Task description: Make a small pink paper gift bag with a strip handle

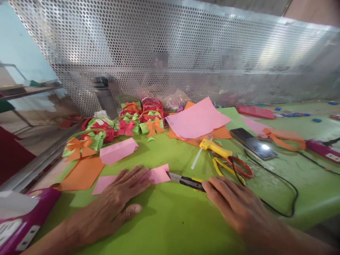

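A strip of pink paper (158, 173) lies on the green tabletop. My left hand (120, 193) rests flat across it, fingers stretched out and thumb apart. In my right hand (231, 200) is a box cutter (192, 182), black and yellow with its blade out. The blade tip touches the strip's right end, where a small flap stands up. Behind my left hand is a folded pink paper piece (118, 151), and an orange paper sheet (83, 173) lies to its left.
Small paper bags with bows (143, 120) stand at the back left near a grey bottle (105, 97). Pink sheets (198, 120), a yellow glue gun (216, 147), scissors (245, 168) and a lit phone (253, 143) lie beyond my right hand. Purple power strips (34, 216) sit at both sides.
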`<state>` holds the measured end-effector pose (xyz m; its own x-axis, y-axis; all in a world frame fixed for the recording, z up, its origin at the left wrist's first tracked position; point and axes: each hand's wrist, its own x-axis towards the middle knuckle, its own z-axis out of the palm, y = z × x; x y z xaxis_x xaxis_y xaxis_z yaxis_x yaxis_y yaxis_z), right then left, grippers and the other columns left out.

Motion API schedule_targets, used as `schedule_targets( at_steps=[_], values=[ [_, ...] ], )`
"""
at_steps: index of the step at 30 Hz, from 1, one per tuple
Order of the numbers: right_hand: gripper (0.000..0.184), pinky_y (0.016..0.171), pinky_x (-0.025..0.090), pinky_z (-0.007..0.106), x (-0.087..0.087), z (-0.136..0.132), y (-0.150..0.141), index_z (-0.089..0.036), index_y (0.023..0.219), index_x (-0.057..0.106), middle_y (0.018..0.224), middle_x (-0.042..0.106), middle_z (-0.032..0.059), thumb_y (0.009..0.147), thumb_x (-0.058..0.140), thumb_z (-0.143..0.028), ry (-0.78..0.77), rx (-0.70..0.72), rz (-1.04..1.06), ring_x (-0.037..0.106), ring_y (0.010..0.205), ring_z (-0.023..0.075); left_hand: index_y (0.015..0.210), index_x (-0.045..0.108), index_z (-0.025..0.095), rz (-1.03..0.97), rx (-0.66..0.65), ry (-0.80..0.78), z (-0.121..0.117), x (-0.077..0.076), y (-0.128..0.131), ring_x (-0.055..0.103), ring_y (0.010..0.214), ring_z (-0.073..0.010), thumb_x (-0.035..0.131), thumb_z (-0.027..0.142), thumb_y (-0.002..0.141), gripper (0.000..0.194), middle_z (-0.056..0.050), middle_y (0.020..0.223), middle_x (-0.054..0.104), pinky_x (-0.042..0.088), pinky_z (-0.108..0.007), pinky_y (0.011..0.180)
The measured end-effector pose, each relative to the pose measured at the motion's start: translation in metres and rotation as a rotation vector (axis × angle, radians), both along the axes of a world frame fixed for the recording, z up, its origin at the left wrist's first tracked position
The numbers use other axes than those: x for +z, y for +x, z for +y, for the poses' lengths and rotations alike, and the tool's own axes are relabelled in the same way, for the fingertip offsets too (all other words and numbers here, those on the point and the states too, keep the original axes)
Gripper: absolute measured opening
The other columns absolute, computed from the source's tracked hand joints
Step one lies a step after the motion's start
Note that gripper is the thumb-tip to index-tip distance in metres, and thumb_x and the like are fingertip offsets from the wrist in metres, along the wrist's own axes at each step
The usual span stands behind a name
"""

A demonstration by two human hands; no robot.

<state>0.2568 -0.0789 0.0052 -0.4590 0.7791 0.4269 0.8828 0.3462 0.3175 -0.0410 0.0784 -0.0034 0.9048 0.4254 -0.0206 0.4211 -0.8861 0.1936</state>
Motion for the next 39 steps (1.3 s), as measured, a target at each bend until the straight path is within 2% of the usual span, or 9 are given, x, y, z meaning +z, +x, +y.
schedule_targets(
  at_steps=[3, 9, 12, 17, 21, 25, 28, 33, 39],
  values=[
    [0.039, 0.072, 0.047, 0.039, -0.001, 0.001, 0.0, -0.007, 0.117, 0.049, 0.099, 0.063, 0.0149, 0.085, 0.028, -0.006, 0.01, 0.004, -0.001, 0.06, 0.089, 0.027, 0.142, 0.012, 0.035, 0.012, -0.001, -0.009, 0.0, 0.001, 0.001, 0.011, 0.136, -0.0286, 0.041, 0.049, 0.087, 0.063, 0.001, 0.15, 0.014, 0.014, -0.053, 0.109],
    [0.027, 0.072, 0.051, 0.037, -0.009, 0.013, 0.009, -0.017, 0.108, 0.055, 0.097, 0.064, 0.0077, 0.082, 0.047, -0.012, -0.293, -0.146, 0.252, 0.062, 0.083, 0.0222, 0.142, 0.009, 0.032, -0.018, 0.01, -0.002, -0.001, 0.003, 0.0, 0.016, 0.135, -0.0288, 0.043, 0.049, 0.086, 0.068, -0.002, 0.149, 0.018, 0.018, -0.052, 0.108],
    [0.029, 0.071, 0.052, 0.035, -0.009, 0.019, 0.015, -0.02, 0.107, 0.056, 0.099, 0.064, 0.0062, 0.08, 0.051, -0.011, -0.367, -0.15, 0.31, 0.063, 0.084, 0.0208, 0.142, 0.008, 0.032, 0.001, -0.018, -0.017, -0.002, 0.008, -0.001, 0.017, 0.135, -0.0282, 0.043, 0.048, 0.087, 0.068, -0.002, 0.148, 0.019, 0.018, -0.052, 0.108],
    [0.029, 0.071, 0.052, 0.032, -0.006, 0.023, 0.021, -0.02, 0.105, 0.057, 0.1, 0.066, 0.0062, 0.079, 0.051, -0.008, -0.368, -0.039, 0.308, 0.063, 0.089, 0.0199, 0.143, 0.008, 0.03, 0.048, -0.035, -0.022, -0.005, 0.013, -0.003, 0.015, 0.135, -0.0294, 0.043, 0.05, 0.086, 0.07, -0.003, 0.149, 0.017, 0.019, -0.051, 0.108],
    [0.028, 0.074, 0.052, 0.033, -0.007, 0.025, 0.025, -0.02, 0.105, 0.057, 0.101, 0.066, 0.0066, 0.079, 0.05, -0.008, -0.328, 0.0, 0.305, 0.062, 0.091, 0.0198, 0.142, 0.015, 0.027, 0.069, -0.024, -0.028, -0.007, 0.028, 0.011, 0.023, 0.133, -0.0301, 0.042, 0.055, 0.084, 0.069, -0.003, 0.147, 0.022, 0.027, -0.047, 0.106],
    [0.03, 0.074, 0.053, 0.033, -0.009, 0.026, 0.026, -0.019, 0.105, 0.057, 0.098, 0.067, 0.0067, 0.078, 0.052, -0.007, -0.317, 0.002, 0.301, 0.063, 0.089, 0.0197, 0.141, 0.018, 0.023, 0.048, -0.162, -0.08, -0.002, 0.042, 0.036, 0.017, 0.135, -0.0267, 0.031, 0.051, 0.09, 0.06, -0.002, 0.148, 0.018, 0.018, -0.045, 0.109],
    [0.031, 0.074, 0.053, 0.033, -0.009, 0.025, 0.025, -0.02, 0.106, 0.058, 0.1, 0.066, 0.0068, 0.078, 0.051, -0.007, -0.315, -0.012, 0.323, 0.062, 0.092, 0.0197, 0.142, 0.017, 0.023, 0.057, -0.22, -0.144, 0.007, 0.036, 0.046, 0.014, 0.135, -0.0268, 0.022, 0.049, 0.092, 0.056, -0.002, 0.148, 0.02, 0.012, -0.051, 0.108],
    [0.029, 0.074, 0.053, 0.033, -0.009, 0.024, 0.024, -0.02, 0.104, 0.06, 0.099, 0.067, 0.0066, 0.079, 0.051, -0.007, -0.308, -0.021, 0.321, 0.063, 0.091, 0.0197, 0.142, 0.009, 0.029, 0.011, -0.254, -0.178, 0.013, 0.016, 0.044, 0.006, 0.137, -0.0256, 0.025, 0.051, 0.091, 0.059, -0.001, 0.149, 0.014, 0.003, -0.054, 0.108],
    [0.03, 0.077, 0.053, 0.036, -0.011, 0.022, 0.025, -0.017, 0.107, 0.059, 0.101, 0.067, 0.0087, 0.08, 0.05, -0.008, -0.296, 0.008, 0.313, 0.063, 0.093, 0.0207, 0.142, 0.009, 0.03, 0.002, -0.254, -0.187, 0.01, 0.019, 0.043, 0.005, 0.137, -0.0245, 0.028, 0.049, 0.091, 0.058, 0.0, 0.149, 0.014, 0.003, -0.053, 0.108]
  ],
)
